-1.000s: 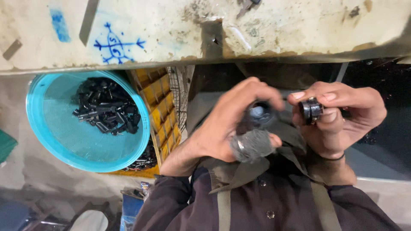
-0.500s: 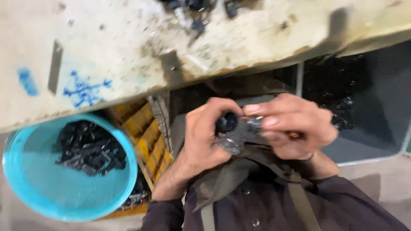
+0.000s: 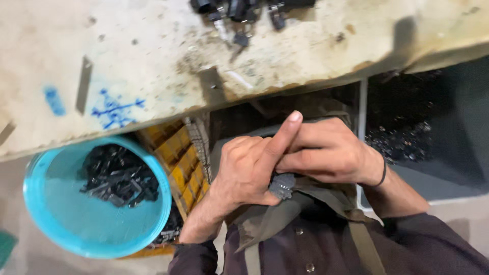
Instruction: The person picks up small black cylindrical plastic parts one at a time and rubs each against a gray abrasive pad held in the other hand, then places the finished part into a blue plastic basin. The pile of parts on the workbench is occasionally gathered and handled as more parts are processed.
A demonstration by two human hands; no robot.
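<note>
At about eight o'clock sits a round turquoise plastic bucket [image 3: 61,219], its floor partly covered by a heap of small black plastic parts [image 3: 117,175]. Just beside it, toward its three o'clock, stands a yellow slatted plastic crate [image 3: 178,163], partly tucked behind the bucket's rim. Above both, from nine o'clock across to two o'clock, runs the worn, pale, stained workbench top [image 3: 153,56], marked with a blue scrawl [image 3: 114,109] at ten o'clock and carrying a cluster of dark small parts [image 3: 239,12] at twelve o'clock near its far edge. Near the centre, the person's left hand [image 3: 244,170] is curled shut around a small dark grey ribbed plastic piece [image 3: 281,184], which peeps out under the palm at about six o'clock of the hand, close against the person's chest. The right hand [image 3: 331,153] lies touching the left at its three o'clock, fingers folded over the same spot and one finger stretched up toward twelve o'clock; it presses on the piece, though how much of it this hand holds is hidden. A thin dark band [image 3: 382,173] circles the right wrist. At three o'clock, under the bench, a dark grey bin [image 3: 448,153] holds more scattered black bits [image 3: 402,142].
</note>
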